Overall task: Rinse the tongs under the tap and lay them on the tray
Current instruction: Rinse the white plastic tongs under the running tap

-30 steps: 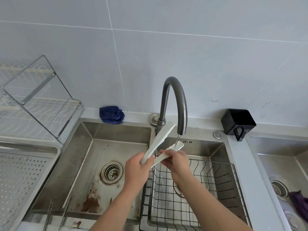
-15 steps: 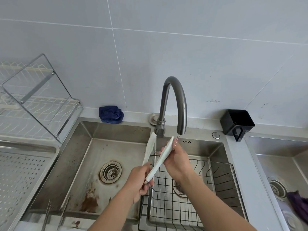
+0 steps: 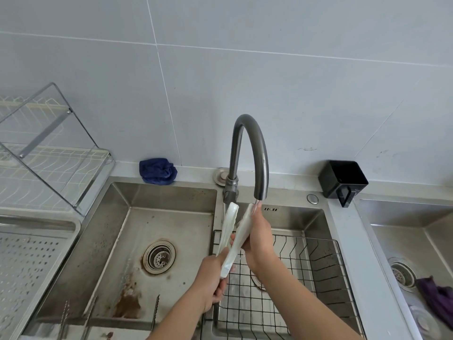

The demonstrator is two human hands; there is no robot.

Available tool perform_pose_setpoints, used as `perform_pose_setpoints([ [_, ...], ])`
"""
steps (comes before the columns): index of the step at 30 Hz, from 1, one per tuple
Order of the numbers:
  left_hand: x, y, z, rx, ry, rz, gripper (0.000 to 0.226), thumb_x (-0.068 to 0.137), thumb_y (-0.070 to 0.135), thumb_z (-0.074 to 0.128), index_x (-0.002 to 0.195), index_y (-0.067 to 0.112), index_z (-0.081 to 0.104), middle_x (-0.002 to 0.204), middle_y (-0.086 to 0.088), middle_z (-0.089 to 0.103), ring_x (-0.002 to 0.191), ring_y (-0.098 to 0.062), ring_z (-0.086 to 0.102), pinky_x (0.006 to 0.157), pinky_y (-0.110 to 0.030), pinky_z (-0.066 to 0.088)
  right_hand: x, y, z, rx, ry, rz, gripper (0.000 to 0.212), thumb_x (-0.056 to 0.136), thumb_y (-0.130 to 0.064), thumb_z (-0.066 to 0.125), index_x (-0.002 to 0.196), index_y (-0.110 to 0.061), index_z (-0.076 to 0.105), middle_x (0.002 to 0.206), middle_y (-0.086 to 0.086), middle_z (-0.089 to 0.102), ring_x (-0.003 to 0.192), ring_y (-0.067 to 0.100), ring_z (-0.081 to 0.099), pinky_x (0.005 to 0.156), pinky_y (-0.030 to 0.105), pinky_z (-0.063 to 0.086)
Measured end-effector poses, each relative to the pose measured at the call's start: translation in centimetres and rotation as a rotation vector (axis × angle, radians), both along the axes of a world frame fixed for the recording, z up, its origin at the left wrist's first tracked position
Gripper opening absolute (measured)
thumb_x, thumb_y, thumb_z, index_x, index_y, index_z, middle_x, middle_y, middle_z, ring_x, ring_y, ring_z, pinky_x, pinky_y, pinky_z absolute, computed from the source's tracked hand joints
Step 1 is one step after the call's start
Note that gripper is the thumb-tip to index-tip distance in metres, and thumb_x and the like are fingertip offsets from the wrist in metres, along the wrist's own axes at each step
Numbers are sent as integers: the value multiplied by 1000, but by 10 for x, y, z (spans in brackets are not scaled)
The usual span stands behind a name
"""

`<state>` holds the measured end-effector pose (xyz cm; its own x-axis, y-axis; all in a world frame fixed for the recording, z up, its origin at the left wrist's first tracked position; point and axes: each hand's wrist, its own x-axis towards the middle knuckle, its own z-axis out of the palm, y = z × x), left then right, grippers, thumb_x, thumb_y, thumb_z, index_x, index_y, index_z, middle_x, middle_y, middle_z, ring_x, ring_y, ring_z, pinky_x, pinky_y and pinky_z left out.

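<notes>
White plastic tongs (image 3: 230, 224) stand nearly upright over the sink divider, their two arms spread apart with the tips up. My left hand (image 3: 210, 280) grips their hinge end from below. My right hand (image 3: 257, 239) wraps around the right arm of the tongs, whose tip sits under the spout of the dark grey tap (image 3: 255, 153). A thin stream of water runs from the spout onto that tip. The perforated steel tray (image 3: 27, 261) lies at the left edge.
A black wire basket (image 3: 308, 285) sits in the right basin; the left basin (image 3: 122, 241) has a drain and rust stains. Metal utensils (image 3: 90, 312) lean at its front edge. A blue cloth (image 3: 157, 171), black cup (image 3: 343, 180) and wire dish rack (image 3: 49, 153) flank the sinks.
The tongs have swung from a low slant to nearly upright. My left hand dropped lower along the hinge end, and my right hand slid up the right arm toward the spout.
</notes>
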<state>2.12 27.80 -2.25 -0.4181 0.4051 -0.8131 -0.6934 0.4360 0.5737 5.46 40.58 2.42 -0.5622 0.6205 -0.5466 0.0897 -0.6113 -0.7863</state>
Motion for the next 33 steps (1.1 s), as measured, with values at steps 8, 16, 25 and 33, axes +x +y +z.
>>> perform_pose_setpoints([
  [8,-2,-4,1,17,19,2,48,100,53,47,86,10,63,50,-3,42,33,-11,30,38,-15,19,1,1,0,-146,387,74,11,89,-5,67,99,-5,63,89,17,63,70,27,60,69,41,57],
  [16,8,6,-1,65,245,22,31,104,47,45,103,20,60,57,-7,47,32,-17,35,35,-18,23,-8,10,19,-137,274,104,44,107,-41,45,86,-7,62,64,11,56,54,23,49,52,34,47],
  [25,10,20,12,190,536,-7,53,99,64,37,138,29,48,129,1,60,119,-20,57,100,-37,49,-8,10,20,0,223,11,35,107,-30,47,82,-8,57,62,10,56,54,22,51,56,34,47],
  [33,9,16,20,281,462,-129,96,59,98,45,135,41,51,68,16,62,50,-10,39,41,-23,33,-7,7,30,79,315,225,35,101,-36,58,84,-7,71,74,20,65,64,30,60,68,41,55],
])
